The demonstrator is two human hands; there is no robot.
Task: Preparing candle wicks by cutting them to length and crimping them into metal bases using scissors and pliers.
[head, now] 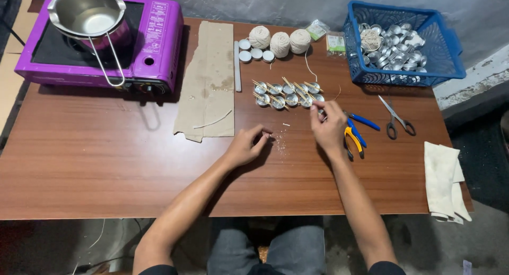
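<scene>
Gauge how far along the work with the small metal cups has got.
Done: about ten small round metal cups stand in two rows with sticks across them. In hand: right hand at the row's end, left hand resting. Left: many empty cups in the blue plastic basket.

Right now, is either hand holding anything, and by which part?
Left hand rests on the table, fingers curled, nothing visible in its grip. Right hand pinches something small at the nearest metal cup; too small to tell what.

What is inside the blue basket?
The blue basket holds a heap of small shiny metal cups and a ball of pale string. Whatever lies beneath the heap is covered, so the basket's bottom there cannot be seen.
</scene>
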